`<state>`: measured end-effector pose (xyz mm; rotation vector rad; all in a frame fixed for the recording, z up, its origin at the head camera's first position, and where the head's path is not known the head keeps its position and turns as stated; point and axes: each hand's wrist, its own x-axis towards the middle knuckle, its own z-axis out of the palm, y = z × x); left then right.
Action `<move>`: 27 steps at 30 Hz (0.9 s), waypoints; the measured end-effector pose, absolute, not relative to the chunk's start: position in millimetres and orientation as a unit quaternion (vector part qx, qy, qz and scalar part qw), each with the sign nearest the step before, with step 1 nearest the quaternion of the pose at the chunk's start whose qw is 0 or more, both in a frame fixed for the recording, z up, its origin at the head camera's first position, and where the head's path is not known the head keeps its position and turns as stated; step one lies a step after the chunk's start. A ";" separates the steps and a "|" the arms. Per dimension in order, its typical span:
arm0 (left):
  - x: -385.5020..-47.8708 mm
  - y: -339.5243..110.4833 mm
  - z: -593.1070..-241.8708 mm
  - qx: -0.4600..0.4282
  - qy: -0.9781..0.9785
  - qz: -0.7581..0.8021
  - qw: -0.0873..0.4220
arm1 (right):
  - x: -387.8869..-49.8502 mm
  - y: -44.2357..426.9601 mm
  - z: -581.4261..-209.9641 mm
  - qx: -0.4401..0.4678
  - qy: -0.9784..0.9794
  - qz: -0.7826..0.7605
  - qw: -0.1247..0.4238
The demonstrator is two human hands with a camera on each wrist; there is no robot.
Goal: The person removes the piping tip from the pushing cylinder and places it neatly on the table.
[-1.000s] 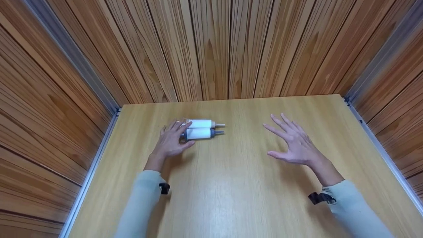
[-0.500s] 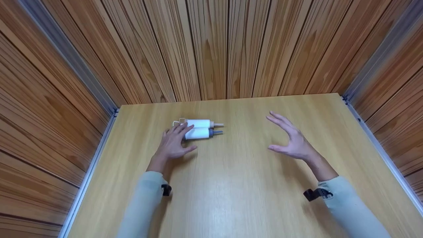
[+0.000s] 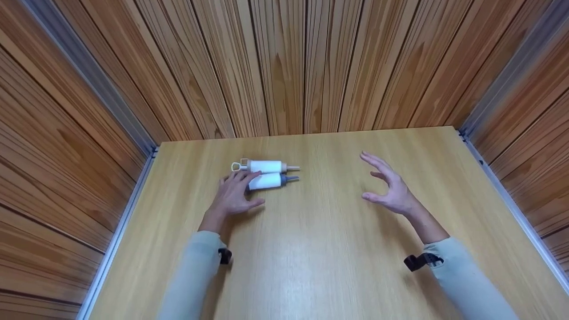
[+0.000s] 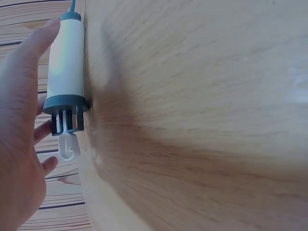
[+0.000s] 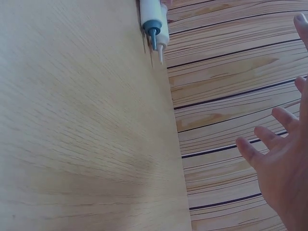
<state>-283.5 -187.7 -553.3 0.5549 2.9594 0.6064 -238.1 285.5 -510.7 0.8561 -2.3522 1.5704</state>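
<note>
Two white syringe-like tubes with thin nozzles lie side by side on the table, nozzles pointing right. The nearer syringe (image 3: 266, 181) has blue-grey ends; in the left wrist view this syringe (image 4: 66, 62) shows a pale ring handle. Beyond it, the farther syringe (image 3: 266, 166) has beige ends and ring-like handles at its left. My left hand (image 3: 232, 195) is over the nearer one's handle end, index fingertip at its body and thumb spread away; firm contact cannot be told. My right hand (image 3: 393, 191) hovers well to the right, holding nothing, fingers loosely bent.
The light wooden table (image 3: 311, 249) meets a slatted wood back wall (image 3: 289, 66). Slatted side walls (image 3: 53, 146) and metal rails (image 3: 120, 235) bound it left and right. A small black device (image 3: 418, 262) sits at each sleeve cuff.
My left hand has drawn back slightly off the farther syringe, uncovering its handles. The nearer syringe is slightly tilted, its handle end farther from the other. My right fingers have bent more.
</note>
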 end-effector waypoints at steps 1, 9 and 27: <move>-283.6 -187.4 -553.5 0.180 0.963 0.197 0.038 | -238.1 285.1 -511.1 0.287 -0.791 0.532 0.093; -281.6 -187.7 -560.9 0.146 0.953 0.249 0.090 | -240.3 281.8 -514.3 0.290 -0.786 0.538 0.091; -280.4 -185.9 -567.9 0.107 0.916 0.374 0.100 | -239.9 274.8 -515.9 0.292 -0.776 0.553 0.083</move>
